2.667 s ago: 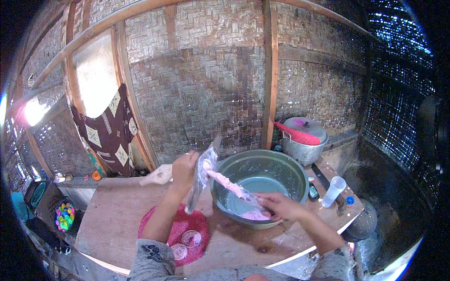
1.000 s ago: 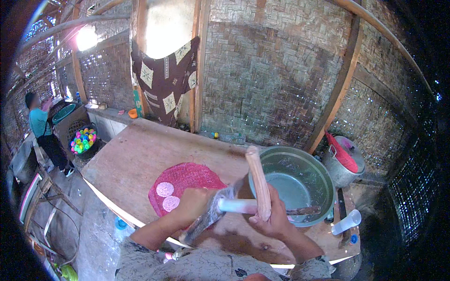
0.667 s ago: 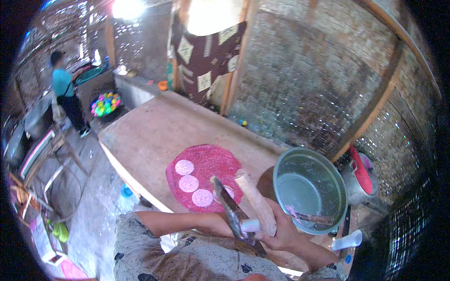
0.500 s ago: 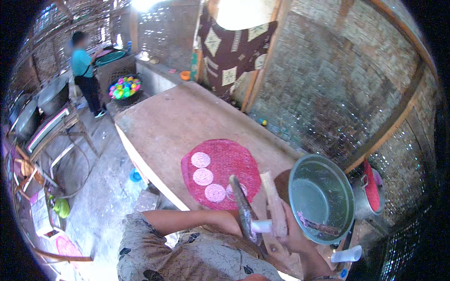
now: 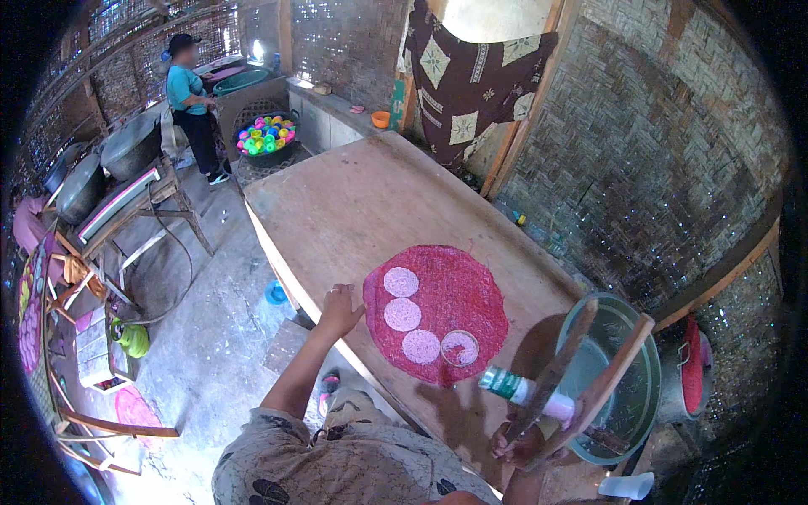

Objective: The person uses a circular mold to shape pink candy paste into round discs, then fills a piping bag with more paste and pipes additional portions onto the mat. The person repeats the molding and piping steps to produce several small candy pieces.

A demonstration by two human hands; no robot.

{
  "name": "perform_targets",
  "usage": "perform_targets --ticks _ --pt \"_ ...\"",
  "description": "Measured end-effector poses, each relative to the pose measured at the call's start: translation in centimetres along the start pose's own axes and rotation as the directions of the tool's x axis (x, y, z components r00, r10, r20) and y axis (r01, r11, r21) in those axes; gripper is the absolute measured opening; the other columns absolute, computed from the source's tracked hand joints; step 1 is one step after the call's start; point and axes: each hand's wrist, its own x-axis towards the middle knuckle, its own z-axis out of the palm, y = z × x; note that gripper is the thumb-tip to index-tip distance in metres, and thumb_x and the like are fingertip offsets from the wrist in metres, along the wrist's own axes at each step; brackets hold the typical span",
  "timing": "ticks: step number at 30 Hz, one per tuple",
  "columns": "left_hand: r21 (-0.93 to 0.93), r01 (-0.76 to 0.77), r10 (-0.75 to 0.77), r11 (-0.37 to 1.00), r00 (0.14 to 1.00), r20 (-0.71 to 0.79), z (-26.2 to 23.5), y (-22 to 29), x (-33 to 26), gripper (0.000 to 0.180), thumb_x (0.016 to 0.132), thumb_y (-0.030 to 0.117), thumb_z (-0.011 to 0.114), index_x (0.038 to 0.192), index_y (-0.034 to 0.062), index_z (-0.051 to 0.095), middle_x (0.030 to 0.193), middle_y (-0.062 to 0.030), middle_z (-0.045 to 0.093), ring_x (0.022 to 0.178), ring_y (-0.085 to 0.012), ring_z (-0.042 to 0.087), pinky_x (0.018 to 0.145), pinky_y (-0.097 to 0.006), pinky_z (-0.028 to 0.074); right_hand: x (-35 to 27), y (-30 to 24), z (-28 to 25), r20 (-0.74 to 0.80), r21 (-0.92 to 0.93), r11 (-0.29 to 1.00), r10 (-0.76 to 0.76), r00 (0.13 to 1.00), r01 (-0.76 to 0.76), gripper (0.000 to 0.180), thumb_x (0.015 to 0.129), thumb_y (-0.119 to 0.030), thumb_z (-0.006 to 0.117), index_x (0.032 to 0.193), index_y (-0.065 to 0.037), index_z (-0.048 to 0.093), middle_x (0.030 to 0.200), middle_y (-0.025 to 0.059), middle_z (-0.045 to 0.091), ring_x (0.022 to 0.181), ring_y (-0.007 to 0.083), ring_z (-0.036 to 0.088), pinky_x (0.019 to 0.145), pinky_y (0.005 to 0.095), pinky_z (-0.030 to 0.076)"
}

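On a round red mesh mat (image 5: pixel 454 295) lie three flat, pale pink lacy discs (image 5: pixel 402 315). Beside them is a thin ring (image 5: pixel 459 348) with some pink strands in it. My right hand (image 5: pixel 520 444) grips the lower ends of a wooden lever press (image 5: pixel 551 379), whose two long arms stand apart. A white and green cylinder (image 5: pixel 526 393) sits between the arms, pinkish at one end. The press is tilted beside the mat, overlapping the tub in view. My left hand (image 5: pixel 340 311) is at the table's left edge, beside the mat, fingers extended and holding nothing.
A grey-green tub (image 5: pixel 610 438) stands to the right, with a metal pot (image 5: pixel 692 370) beyond it. A clear plastic cup (image 5: pixel 627 486) is near the lower right. Past the wooden table (image 5: pixel 337 194), a person (image 5: pixel 189 101) stands near a basin of colourful pieces (image 5: pixel 268 136).
My left hand has come away from the press, out to the left of the mat. The press has swung right and its arms have spread. The whole view has shifted.
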Motion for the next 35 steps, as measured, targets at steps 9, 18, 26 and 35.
perform_targets --ticks 9,18,26,35 --pt "0.179 0.061 -0.116 0.982 0.943 0.313 0.9 1.8 6.0 0.037 0.083 0.039 0.065 0.105 0.0100 0.067 0.105 -0.0128 0.067 0.103 -0.0319 0.061 0.088 -0.046 0.044 2.8 2.5 0.8 -0.043 -0.099 0.967 -0.241 0.969 0.236 0.124 0.061 -0.082 0.066 0.143 0.003 0.028 0.108 0.0240 0.056 0.093 0.0362 0.056 0.077 0.0483 0.045" --pt "0.106 -0.250 0.220 0.962 0.946 0.237 2.2 -2.7 20.2 0.018 0.080 0.025 0.064 0.088 0.0099 0.069 0.084 -0.0129 0.070 0.086 -0.0310 0.066 0.081 -0.047 0.045 10.8 5.9 5.3 -0.132 -0.338 0.841 -0.486 0.864 0.422 0.123 0.060 -0.083 0.064 0.141 0.004 0.029 0.094 0.0234 0.057 0.079 0.0346 0.055 0.069 0.0474 0.041" --pt "0.108 -0.617 0.589 0.780 0.781 0.206 10.5 0.8 34.5 0.016 0.079 0.015 0.059 0.089 0.0103 0.070 0.090 -0.0136 0.069 0.091 -0.0302 0.065 0.083 -0.047 0.046 17.2 9.0 7.4 -0.295 -0.401 0.825 -0.528 0.796 0.399 0.128 0.055 -0.082 0.067 0.142 0.003 0.028 0.102 0.0222 0.056 0.083 0.0322 0.054 0.072 0.0422 0.043" --pt "-0.991 -0.035 0.832 0.130 0.547 0.090 4.7 16.3 35.5 0.077 0.094 0.054 0.049 0.150 0.0096 0.022 0.145 -0.0200 0.039 0.132 -0.0302 0.042 0.107 -0.043 0.035 20.7 6.8 2.1 -0.379 -0.446 0.885 -0.326 0.866 0.138 0.123 0.061 -0.082 0.064 0.142 0.004 0.029 0.104 0.0217 0.058 0.088 0.0323 0.056 0.075 0.0438 0.043"
